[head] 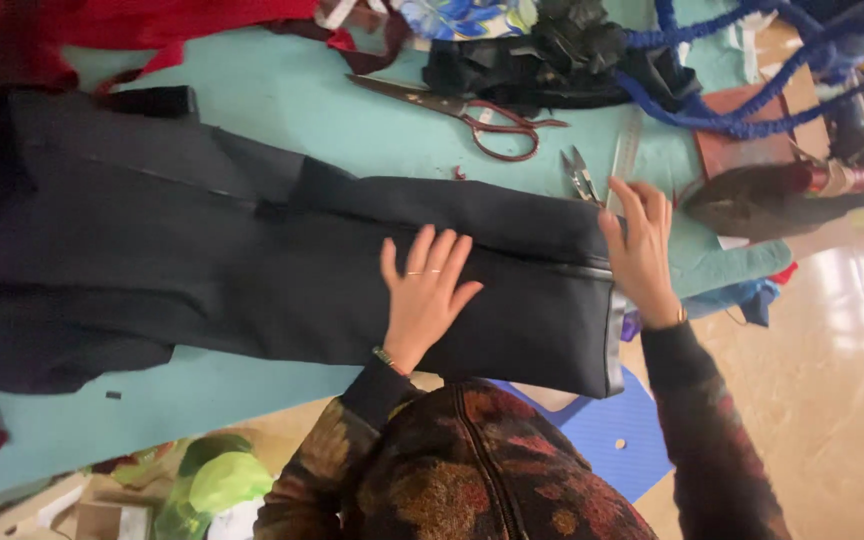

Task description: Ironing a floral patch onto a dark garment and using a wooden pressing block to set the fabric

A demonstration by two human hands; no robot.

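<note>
While the left hand (425,290) lies flat and open on the dark trouser leg (352,270), the right hand (640,250), fingers spread, presses its hem beside the palm; the cloth looks soft, limp, best taken at the hem.

The black garment (252,270) runs off the left edge, and the red cloth (102,30) is cut off at top.
</note>
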